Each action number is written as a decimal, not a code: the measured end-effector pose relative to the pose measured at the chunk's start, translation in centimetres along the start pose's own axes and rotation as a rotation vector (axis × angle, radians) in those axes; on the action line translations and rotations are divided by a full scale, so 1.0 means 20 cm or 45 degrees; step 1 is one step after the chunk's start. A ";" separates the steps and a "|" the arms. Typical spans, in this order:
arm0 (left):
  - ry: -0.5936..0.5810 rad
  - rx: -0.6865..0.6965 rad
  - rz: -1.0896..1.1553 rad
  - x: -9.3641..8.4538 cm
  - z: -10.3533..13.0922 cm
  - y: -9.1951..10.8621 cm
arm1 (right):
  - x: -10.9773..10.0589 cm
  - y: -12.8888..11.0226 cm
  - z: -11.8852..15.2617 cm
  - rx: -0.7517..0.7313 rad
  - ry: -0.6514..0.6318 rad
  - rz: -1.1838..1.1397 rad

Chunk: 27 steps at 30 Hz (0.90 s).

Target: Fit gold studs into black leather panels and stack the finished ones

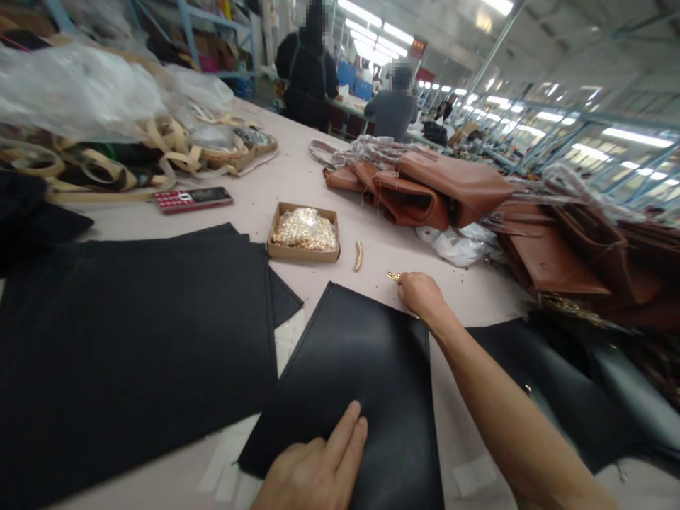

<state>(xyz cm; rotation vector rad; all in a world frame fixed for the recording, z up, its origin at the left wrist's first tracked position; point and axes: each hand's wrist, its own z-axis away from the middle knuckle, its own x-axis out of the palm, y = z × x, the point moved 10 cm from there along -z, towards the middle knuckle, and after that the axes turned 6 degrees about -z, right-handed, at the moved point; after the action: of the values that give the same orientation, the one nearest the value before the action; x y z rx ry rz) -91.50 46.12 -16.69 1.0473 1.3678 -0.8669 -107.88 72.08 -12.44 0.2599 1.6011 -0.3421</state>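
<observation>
A black leather panel [380, 354] lies flat on the table in front of me. My left hand [319, 467] rests on its near part, two fingers stretched out together and pressed to the surface. Beyond the panel's far right corner, my right hand [421, 294] is closed, its fingertips at a few small gold metal pieces [394, 276]. The fingers partly hide what lies between them. A short curved row of gold pieces [359, 256] sits left of that hand. Farther left, a small cardboard box [302, 253] holds a bag of similar gold pieces.
Black panels [132, 340] are stacked on the left, with a red-and-black phone [192, 200] behind. Brown leather bags [451, 180] pile up on the right; more black leather [552, 382] lies below them. Plastic wrap [79, 88] and beige strips fill the back left. Two people stand farther off.
</observation>
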 end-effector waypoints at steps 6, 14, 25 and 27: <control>-0.165 -0.052 0.089 -0.05 -0.01 0.03 | -0.03 0.03 -0.03 0.147 0.029 -0.071; 0.084 0.034 0.128 -0.10 0.03 0.03 | 0.05 -0.17 0.49 -0.003 -0.271 -0.860; 0.176 0.015 0.079 -0.13 0.04 0.03 | 0.14 -0.41 0.97 -0.068 -0.505 -1.031; 0.179 0.013 0.077 -0.13 0.04 0.03 | 0.13 -0.42 0.96 -0.069 -0.506 -0.977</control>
<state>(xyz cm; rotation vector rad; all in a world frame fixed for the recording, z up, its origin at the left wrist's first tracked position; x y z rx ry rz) -90.74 45.38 -14.16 1.1698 1.4421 -0.7686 -93.34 56.99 -15.36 -0.4613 1.2556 -0.8761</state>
